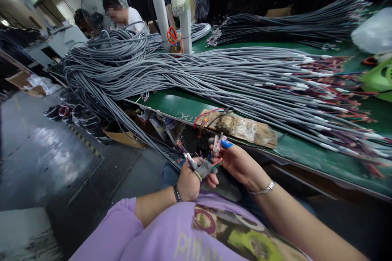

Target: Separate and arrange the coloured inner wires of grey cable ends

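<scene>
My left hand, its thumb covered in grey, is closed around a grey cable with a white section near its end. Thin coloured wires, among them orange and green, fan out from this hand toward the right one. A separate bunch of wire tips sticks up past the left hand. Close beside it, my right hand has its fingers drawn together, with blue and pinkish wraps on the fingertips. The orange wire's tip comes up to the right fingers; what they pinch is too small to make out.
Long grey cables cover much of the green bench, their stripped ends at right. A taped wooden board with a cord lies at the near edge. Behind are a white post, red-handled scissors, and a person.
</scene>
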`<action>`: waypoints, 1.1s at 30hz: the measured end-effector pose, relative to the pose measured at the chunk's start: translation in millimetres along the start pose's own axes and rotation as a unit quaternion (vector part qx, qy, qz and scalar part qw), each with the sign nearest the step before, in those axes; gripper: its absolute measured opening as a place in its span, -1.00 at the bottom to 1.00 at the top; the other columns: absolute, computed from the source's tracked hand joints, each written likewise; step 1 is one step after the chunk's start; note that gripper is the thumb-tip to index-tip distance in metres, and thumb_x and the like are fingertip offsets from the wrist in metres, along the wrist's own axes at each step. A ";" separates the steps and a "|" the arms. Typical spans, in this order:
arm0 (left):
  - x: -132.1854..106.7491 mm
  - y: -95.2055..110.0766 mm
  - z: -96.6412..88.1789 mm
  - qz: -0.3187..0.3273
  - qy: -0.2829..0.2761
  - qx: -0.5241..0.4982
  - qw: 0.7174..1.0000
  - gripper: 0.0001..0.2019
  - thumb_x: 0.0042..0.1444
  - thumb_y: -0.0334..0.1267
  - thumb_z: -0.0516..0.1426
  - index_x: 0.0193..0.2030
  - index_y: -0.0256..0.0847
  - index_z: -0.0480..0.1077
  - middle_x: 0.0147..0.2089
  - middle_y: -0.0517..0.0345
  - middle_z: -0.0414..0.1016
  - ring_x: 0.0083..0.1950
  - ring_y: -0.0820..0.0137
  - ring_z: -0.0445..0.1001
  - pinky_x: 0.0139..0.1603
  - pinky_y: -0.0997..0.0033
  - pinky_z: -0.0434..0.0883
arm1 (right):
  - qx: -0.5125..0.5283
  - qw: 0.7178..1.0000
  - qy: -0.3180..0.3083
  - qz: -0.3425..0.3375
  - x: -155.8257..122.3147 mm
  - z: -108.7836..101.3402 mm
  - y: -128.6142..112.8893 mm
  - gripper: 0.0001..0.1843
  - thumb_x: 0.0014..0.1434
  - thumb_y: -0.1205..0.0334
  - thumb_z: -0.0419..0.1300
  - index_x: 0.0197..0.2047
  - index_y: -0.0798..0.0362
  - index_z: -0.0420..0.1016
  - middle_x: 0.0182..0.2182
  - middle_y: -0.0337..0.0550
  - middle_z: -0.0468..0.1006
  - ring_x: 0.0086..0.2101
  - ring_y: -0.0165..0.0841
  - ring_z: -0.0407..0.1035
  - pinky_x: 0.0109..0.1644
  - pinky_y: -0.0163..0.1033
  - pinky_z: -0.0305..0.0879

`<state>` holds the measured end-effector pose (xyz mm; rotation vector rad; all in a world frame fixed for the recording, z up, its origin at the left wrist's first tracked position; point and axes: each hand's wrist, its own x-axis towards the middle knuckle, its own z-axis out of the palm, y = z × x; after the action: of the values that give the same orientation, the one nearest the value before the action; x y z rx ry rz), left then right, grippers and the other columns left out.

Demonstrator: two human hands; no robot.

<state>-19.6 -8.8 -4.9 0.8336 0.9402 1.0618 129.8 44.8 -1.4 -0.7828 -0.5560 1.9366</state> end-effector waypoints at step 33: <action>6.7 1.1 -2.0 -0.002 0.005 0.019 1.000 -0.55 -0.04 0.12 0.23 -0.49 -0.32 0.40 -0.63 0.08 0.46 -0.66 0.46 0.37 -0.59 0.47 0.34 | 0.010 0.998 0.024 0.056 -6.7 -17.3 4.9 -0.62 -0.04 -0.11 0.36 -0.36 0.05 0.54 -0.44 -0.19 0.53 -0.49 -0.43 0.37 -0.39 -0.31 0.38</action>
<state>-20.5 -1.8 -6.1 0.8576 0.9729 1.0487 141.7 37.6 -14.7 -0.8621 -0.4711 2.0168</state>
